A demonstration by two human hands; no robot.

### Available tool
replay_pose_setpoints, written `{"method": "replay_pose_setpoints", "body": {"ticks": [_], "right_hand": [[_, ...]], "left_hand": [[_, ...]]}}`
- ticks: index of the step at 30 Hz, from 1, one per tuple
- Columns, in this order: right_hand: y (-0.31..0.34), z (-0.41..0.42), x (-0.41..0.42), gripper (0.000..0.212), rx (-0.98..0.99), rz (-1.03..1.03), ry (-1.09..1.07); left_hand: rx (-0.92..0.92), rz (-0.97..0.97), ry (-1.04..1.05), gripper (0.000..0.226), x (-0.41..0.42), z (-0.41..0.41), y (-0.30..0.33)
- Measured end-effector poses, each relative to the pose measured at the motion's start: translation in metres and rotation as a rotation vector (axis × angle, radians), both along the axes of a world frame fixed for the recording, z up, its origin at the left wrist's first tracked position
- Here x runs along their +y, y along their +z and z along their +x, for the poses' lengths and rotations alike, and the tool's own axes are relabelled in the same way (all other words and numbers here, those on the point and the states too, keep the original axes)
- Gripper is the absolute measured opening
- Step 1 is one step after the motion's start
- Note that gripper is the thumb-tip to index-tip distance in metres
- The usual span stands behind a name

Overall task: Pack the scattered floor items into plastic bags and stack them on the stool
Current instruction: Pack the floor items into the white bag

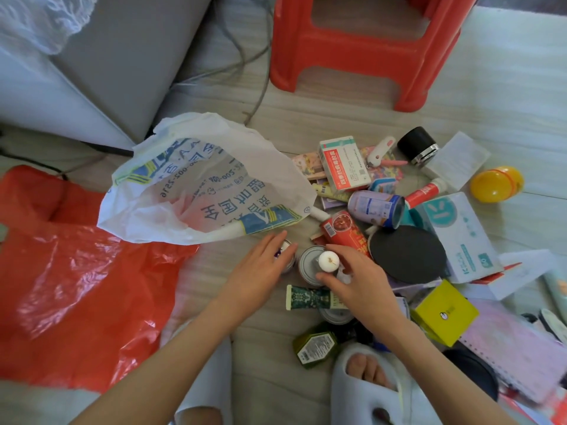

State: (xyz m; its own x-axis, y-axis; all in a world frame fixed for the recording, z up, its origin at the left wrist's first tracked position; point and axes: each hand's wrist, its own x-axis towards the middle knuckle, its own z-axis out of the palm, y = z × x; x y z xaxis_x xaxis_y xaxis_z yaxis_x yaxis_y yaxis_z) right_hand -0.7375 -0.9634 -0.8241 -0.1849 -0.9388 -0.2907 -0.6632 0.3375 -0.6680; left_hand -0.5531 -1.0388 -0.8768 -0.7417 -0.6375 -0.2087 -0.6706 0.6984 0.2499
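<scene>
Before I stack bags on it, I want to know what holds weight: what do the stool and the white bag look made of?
Red stool: looks like moulded plastic, glossy, one-piece legs. White bag: thin plastic film, crinkled, translucent with print showing through.

Beyond your grip you see pale wood-grain floor [306,118]; up and left of it a grey sofa [122,56], with cables [245,56] trailing beside it in soft daylight.

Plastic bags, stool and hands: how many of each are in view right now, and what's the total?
White printed plastic bag: 1
Red plastic bag: 1
Red plastic stool: 1
Hands: 2, left hand and right hand
Total: 5
</scene>
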Motion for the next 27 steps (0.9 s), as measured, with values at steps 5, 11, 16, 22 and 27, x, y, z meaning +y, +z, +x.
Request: {"method": "replay_pose_setpoints", "body": {"ticks": [5, 11, 16, 22, 27], "right_hand": [[0.006, -0.006, -0.007, 0.048, 0.058, 0.023, 0.044], [0.005, 0.003, -0.008, 0.037, 0.11, -0.082, 0.023], [0.028, 0.016, -0.028, 0.026, -0.178, -0.17, -0.366], [0.027, 0.041, -0.1, 0.034, -0.428, 0.074, -0.418], [0.0, 0.059, -0.134, 0.043, -0.572, 0.244, -0.575]], "left_hand": [[0.015, 0.052, 0.026, 0.065, -0.009, -0.006, 0.008], [0.117, 0.173, 0.137, 0.06, -0.012, 0.004, 0.04], [0.46, 0.065, 0.367, 0.061, -0.013, 0.041, 0.087], [0.481, -0.066, 0.618, 0.059, -0.05, 0.053, 0.079], [0.319, 0.039, 0.66, 0.056, -0.064, 0.054, 0.033]]}}
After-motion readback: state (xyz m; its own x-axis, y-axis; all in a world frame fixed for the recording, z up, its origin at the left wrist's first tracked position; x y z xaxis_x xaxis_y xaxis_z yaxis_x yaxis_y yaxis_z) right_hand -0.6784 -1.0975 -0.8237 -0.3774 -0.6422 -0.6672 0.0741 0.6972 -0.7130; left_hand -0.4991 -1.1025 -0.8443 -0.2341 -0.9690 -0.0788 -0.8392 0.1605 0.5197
